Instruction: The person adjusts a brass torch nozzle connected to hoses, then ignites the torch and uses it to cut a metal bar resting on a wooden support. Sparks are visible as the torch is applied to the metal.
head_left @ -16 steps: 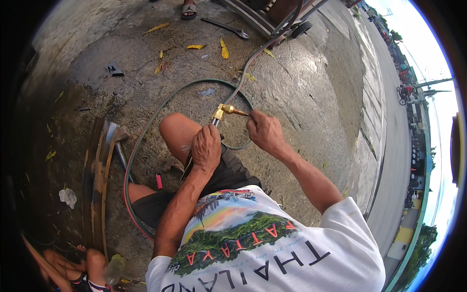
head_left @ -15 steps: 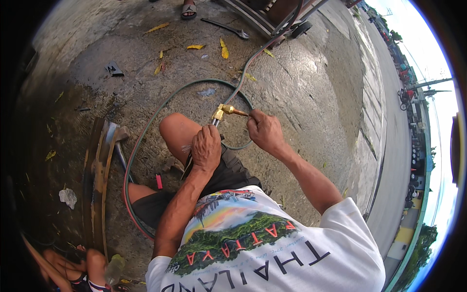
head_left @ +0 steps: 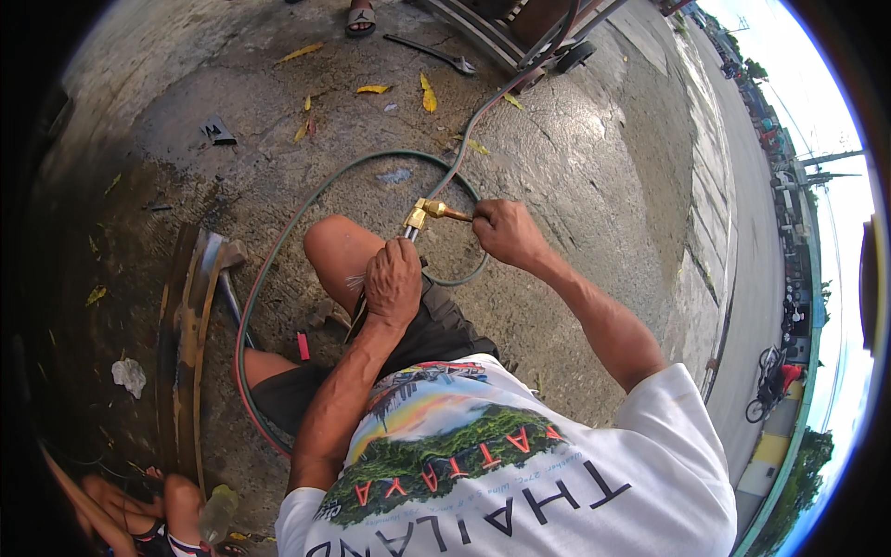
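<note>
In front of my bent knee is a cutting torch [head_left: 425,212] with a brass head and a copper-coloured nozzle pointing right. My left hand [head_left: 394,283] is closed around its metal tubes, just below the head. A fan of thin wires [head_left: 355,281] sticks out beside that hand; what holds them is hidden. At the nozzle's far end my right hand [head_left: 510,232] has its fingers pinched together, covering whatever is between them. A green and red twin hose [head_left: 320,190] loops over the ground around my leg.
An adjustable wrench [head_left: 432,54] lies near a wheeled cart [head_left: 492,37]. At left are curved rusty metal strips [head_left: 186,343], a hammer [head_left: 232,269] and a pink lighter [head_left: 303,346]. Another person's sandalled foot [head_left: 360,20] is at the top, and someone's legs [head_left: 181,506] at lower left.
My right hand has shifted slightly upward at the nozzle's end, while my left hand and the torch stay put. On the road at right, a motorcycle with a rider in red now shows lower down.
</note>
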Demonstrator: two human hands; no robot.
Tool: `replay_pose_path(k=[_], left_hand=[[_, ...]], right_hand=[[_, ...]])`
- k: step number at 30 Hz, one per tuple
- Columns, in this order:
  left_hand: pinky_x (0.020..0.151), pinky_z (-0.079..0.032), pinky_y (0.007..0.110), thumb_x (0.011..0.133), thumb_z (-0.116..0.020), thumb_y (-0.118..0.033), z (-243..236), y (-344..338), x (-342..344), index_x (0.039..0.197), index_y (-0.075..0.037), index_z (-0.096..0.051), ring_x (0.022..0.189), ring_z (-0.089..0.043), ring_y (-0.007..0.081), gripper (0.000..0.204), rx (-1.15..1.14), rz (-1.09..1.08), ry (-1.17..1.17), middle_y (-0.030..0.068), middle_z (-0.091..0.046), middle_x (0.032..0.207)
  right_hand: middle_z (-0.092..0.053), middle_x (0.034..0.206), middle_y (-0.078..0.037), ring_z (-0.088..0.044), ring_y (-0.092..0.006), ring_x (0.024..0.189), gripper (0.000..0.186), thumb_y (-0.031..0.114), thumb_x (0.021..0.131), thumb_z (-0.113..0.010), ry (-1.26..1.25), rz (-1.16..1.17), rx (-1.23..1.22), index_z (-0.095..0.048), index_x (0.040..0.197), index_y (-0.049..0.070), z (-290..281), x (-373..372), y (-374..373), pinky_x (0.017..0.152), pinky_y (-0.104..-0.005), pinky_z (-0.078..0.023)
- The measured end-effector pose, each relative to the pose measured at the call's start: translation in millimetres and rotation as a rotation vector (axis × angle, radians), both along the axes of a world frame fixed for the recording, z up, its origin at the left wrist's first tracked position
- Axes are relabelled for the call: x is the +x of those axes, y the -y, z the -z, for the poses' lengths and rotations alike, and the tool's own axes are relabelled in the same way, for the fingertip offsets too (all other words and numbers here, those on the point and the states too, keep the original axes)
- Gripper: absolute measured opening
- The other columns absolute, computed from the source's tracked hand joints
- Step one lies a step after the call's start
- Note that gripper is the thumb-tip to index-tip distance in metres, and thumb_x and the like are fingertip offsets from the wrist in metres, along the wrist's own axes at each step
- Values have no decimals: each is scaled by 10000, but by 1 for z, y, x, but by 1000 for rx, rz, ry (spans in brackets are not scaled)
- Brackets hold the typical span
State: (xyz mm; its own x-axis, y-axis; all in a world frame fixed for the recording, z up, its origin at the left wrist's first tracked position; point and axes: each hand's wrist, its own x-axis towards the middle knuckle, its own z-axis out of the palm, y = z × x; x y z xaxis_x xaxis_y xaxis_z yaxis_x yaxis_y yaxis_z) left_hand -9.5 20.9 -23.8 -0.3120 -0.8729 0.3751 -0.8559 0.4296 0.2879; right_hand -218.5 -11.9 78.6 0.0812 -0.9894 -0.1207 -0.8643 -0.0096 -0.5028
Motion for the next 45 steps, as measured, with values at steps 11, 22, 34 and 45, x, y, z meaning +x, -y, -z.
replay_pose_path(k=[11,22,34,45], left_hand=[[721,-534,345,932,-626,-66,1,-1,-7,1090,49,-590,826,-642,224,198,-62,-37,143,114,-576,937],[706,-523,385,925,-614,-72,4,10,1,960,-16,-552,800,-630,257,90,16,-70,43,116,-563,899],[713,-516,419,908,-606,-61,3,8,6,945,-31,-532,799,-627,288,88,33,-62,-14,131,-564,886],[736,-506,457,816,-643,-5,2,9,6,919,-22,-502,820,-617,352,175,76,-24,-40,176,-554,886]], right_hand=[[-678,760,-203,-648,-304,627,322,213,861,-566,-69,144,265,-731,977,-38,2,-3,19,630,-461,-523],[-686,843,-307,-695,-459,780,310,192,874,-558,-34,167,307,-678,898,-93,-21,21,34,777,-510,-540],[-626,791,-174,-660,-375,690,131,110,933,-591,-341,-344,-295,-580,1007,3,-5,6,-3,620,-494,-529],[-601,659,-190,-648,-395,632,111,95,882,-606,-208,-390,-149,-561,911,-2,-3,0,18,584,-501,-511]])
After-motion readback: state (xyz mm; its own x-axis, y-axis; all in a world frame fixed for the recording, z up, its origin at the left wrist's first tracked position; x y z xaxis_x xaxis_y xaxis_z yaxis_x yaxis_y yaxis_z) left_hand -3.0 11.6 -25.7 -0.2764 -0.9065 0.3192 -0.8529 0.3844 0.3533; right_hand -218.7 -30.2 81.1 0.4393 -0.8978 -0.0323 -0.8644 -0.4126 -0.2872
